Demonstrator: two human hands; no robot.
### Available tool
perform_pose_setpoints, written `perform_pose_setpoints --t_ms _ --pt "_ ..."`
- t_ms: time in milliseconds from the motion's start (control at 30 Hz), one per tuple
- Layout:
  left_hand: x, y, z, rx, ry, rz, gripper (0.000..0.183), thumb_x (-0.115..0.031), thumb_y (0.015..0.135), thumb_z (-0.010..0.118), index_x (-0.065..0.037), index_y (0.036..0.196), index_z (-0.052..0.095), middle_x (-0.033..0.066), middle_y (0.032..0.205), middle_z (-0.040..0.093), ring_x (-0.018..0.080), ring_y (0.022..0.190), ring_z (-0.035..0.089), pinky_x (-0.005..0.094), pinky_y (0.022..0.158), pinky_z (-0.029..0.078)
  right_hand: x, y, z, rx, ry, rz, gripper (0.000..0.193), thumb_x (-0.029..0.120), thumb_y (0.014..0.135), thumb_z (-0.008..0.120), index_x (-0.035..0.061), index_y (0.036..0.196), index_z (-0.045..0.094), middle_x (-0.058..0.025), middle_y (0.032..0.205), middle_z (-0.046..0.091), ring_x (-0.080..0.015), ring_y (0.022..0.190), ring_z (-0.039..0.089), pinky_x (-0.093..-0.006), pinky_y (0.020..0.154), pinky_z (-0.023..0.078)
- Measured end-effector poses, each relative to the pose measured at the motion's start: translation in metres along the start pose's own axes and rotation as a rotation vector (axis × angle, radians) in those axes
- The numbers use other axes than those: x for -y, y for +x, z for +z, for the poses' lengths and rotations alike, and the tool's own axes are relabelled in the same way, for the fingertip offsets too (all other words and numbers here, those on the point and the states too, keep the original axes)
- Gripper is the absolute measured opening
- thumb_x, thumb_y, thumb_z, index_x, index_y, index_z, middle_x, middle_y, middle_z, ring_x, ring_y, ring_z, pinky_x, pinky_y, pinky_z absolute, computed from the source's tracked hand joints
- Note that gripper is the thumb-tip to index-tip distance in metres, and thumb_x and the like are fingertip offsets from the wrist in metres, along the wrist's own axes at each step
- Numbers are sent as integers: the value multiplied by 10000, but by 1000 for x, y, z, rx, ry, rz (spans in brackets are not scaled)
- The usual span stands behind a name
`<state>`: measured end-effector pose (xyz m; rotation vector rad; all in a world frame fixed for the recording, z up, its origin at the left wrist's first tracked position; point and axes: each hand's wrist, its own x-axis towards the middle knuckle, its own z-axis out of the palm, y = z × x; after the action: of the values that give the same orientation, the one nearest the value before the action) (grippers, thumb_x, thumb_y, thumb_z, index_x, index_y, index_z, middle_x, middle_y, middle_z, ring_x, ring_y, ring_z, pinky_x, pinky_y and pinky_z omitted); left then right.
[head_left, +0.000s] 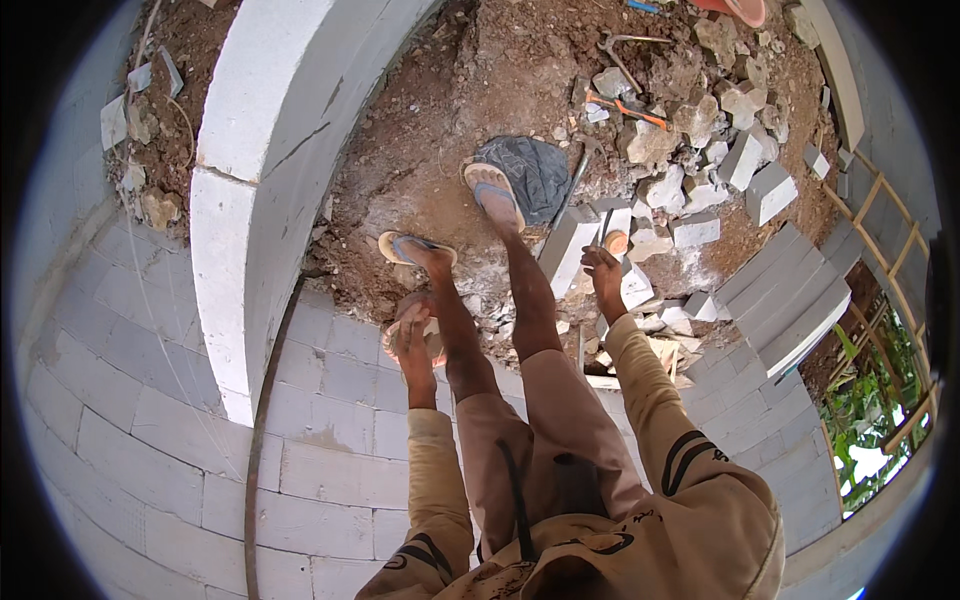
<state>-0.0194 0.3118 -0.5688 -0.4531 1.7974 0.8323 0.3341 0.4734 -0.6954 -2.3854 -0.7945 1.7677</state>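
Note:
My right hand (602,276) is closed round a thin dark rod-like tool (606,226) pointing away from me; its exact kind is unclear. Beside that tool lies a small round orange-tan piece (616,243), over pale blocks. A long pale block (568,240) lies just left of the hand. My left hand (411,345) hangs beside my left shin with its fingers stretched out. It is in front of a reddish rounded object (434,343), mostly hidden; whether they touch does not show.
A low white block wall (262,190) curves along the left. Farther off lie a hammer (622,62), an orange-handled tool (628,110), a black plastic sheet (527,178) and broken rubble (700,120). Grey blocks (783,295) are stacked at right, near a bamboo ladder (893,235).

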Motion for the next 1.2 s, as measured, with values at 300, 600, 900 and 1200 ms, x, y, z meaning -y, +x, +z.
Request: perform_pose_setpoints --t_ms 300,600,900,1200 --pt "73 259 135 284 -385 -114 684 -489 1053 449 -47 1560 327 119 1563 396 249 1418 353 386 1213 198 -45 170 71 -87 278 93 655 495 1060 391 50 1540 409 -92 1611 396 -230 1512 297 -418 1225 177" --pt "99 278 152 146 -13 -136 550 -391 1064 466 -38 1487 466 92 1523 483 227 1213 542 362 1118 362 -51 103 213 741 -233 -383 356 178 1038 530 -50 1301 606 -168 1305 631 -259 1224 584 -341 1037 448" --pt "71 132 105 367 -912 -226 716 -567 1055 363 -58 1560 351 136 1615 371 323 1483 360 492 1205 310 -23 65 131 482 -236 -10 157 142 942 711 -1 878 710 -1 725 649 -87 648 584 -254 631 475" --pt "93 78 52 165 -590 -132 602 -442 1053 496 -70 1520 423 134 1519 493 276 1385 482 421 1134 390 -97 81 -22 44 -601 20 397 259 893 633 44 1224 668 -201 1213 687 -306 1137 637 -406 975 477"
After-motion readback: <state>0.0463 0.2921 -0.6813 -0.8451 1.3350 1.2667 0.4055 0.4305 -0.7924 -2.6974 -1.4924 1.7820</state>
